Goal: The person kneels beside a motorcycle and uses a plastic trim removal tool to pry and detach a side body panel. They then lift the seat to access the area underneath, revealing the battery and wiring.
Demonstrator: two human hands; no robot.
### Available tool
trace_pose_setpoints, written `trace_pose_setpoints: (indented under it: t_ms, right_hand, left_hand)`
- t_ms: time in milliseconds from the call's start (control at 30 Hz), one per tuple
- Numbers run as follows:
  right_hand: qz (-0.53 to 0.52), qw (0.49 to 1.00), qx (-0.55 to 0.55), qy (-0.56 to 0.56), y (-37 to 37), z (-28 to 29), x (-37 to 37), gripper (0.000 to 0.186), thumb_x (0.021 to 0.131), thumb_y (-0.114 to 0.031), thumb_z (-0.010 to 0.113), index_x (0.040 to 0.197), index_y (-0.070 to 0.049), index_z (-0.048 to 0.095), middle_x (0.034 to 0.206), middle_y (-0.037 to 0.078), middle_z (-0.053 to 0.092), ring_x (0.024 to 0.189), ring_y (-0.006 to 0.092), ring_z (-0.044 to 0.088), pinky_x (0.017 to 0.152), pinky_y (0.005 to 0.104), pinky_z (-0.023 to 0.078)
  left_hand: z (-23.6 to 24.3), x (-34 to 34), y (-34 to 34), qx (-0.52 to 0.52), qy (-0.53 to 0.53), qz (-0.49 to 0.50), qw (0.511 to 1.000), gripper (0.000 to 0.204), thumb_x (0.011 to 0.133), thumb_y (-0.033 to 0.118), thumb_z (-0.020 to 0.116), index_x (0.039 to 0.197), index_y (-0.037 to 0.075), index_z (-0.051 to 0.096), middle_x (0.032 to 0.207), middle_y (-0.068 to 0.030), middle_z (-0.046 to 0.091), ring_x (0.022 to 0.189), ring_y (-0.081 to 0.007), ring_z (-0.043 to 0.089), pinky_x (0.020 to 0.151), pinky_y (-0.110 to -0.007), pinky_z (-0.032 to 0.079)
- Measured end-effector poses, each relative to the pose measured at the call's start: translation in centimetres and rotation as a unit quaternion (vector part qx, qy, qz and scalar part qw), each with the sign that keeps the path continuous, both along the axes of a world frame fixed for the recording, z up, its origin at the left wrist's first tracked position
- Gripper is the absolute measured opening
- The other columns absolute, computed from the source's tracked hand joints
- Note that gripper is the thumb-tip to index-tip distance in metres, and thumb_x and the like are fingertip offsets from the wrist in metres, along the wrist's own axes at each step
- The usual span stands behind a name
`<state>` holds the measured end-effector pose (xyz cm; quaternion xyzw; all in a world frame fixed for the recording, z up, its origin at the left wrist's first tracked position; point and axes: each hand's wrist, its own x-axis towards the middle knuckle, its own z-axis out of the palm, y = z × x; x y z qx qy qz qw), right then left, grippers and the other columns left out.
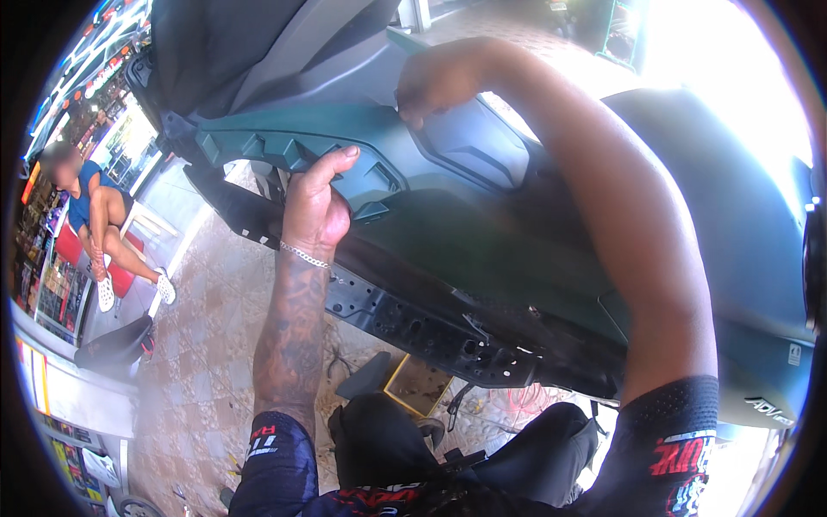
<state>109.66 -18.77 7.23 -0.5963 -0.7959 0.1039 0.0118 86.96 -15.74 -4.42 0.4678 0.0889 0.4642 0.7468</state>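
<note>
A motor scooter (715,207) fills the view in front of me, with a dark teal side panel (301,125) along its flank. At the panel's lower edge is my left hand (317,205), its thumb up against the teal surface and its other fingers tucked out of sight behind the edge. My right arm reaches over from the right, so my right hand (438,84) is at the panel's upper edge, fingers curled downward. Whatever those fingers hold, if anything, is hidden. Below the panel runs a black perforated underside rail (405,323).
A yellow-edged tray (419,385) lies on the tiled floor (202,345) by my knees, beside a dark flat piece (365,376). Reddish hose or cable (530,399) is coiled nearby. Off to the left sits a person (99,207) in front of stocked shelves.
</note>
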Motion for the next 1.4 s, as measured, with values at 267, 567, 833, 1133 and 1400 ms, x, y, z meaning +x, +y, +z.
trace_pose_setpoints:
  t_ms: [267, 567, 833, 1133, 1400]
  right_hand:
    - [0.002, 0.997, -0.007, -0.074, -1.8, 0.2, -1.1, 0.03, 0.092, -0.03, 0.058, 0.112, -0.012, 0.072, 0.099, -0.001, 0.073, 0.088, 0.0166, 0.063, 0.075, 0.0336, 0.052]
    - [-0.015, 0.981, -0.02, -0.194, -4.9, 0.0, -4.3, 0.02, 0.09, -0.023, 0.057, 0.095, -0.012, 0.073, 0.099, 0.008, 0.07, 0.098, 0.0279, 0.065, 0.086, 0.0423, 0.049]
    - [0.025, 0.996, -0.079, -0.043, -4.7, 0.2, -2.4, 0.031, 0.095, -0.032, 0.055, 0.104, -0.006, 0.071, 0.098, 0.009, 0.071, 0.099, 0.0266, 0.065, 0.088, 0.0402, 0.048]
    - [-0.122, 0.967, 0.072, -0.213, -7.6, -0.8, -3.6, 0.033, 0.095, -0.044, 0.057, 0.104, -0.017, 0.072, 0.091, 0.007, 0.07, 0.097, 0.0269, 0.065, 0.097, 0.0486, 0.036]
    - [0.061, 0.99, 0.062, -0.114, -5.7, -0.4, -1.0, 0.034, 0.097, -0.044, 0.054, 0.108, -0.016, 0.071, 0.094, 0.007, 0.07, 0.096, 0.0278, 0.064, 0.099, 0.0439, 0.036]
  left_hand:
    - [0.0, -0.2, 0.0, 0.013, -0.029, -0.021, 0.999, 0.02, 0.084, 0.0, 0.068, 0.103, -0.003, 0.066, 0.1, -0.0101, 0.067, 0.094, -0.0199, 0.065, 0.087, -0.036, 0.054]
    - [-0.1, -0.6, -0.1, -0.007, -0.021, -0.026, 0.999, 0.028, 0.085, -0.001, 0.067, 0.113, 0.001, 0.063, 0.108, -0.0077, 0.066, 0.1, -0.0193, 0.064, 0.091, -0.037, 0.052]
    - [0.1, -0.5, 0.0, -0.018, -0.009, -0.024, 0.999, 0.028, 0.085, -0.001, 0.068, 0.112, 0.001, 0.063, 0.106, -0.0079, 0.066, 0.099, -0.0189, 0.064, 0.091, -0.036, 0.052]
    - [0.0, -0.6, -0.2, -0.013, 0.001, -0.017, 1.0, 0.027, 0.085, 0.0, 0.067, 0.112, -0.001, 0.064, 0.107, -0.0088, 0.067, 0.1, -0.0191, 0.065, 0.091, -0.035, 0.052]
    - [0.3, -0.3, -0.4, -0.017, -0.004, -0.017, 1.0, 0.024, 0.084, 0.0, 0.069, 0.107, -0.005, 0.065, 0.103, -0.011, 0.067, 0.096, -0.02, 0.065, 0.089, -0.035, 0.053]
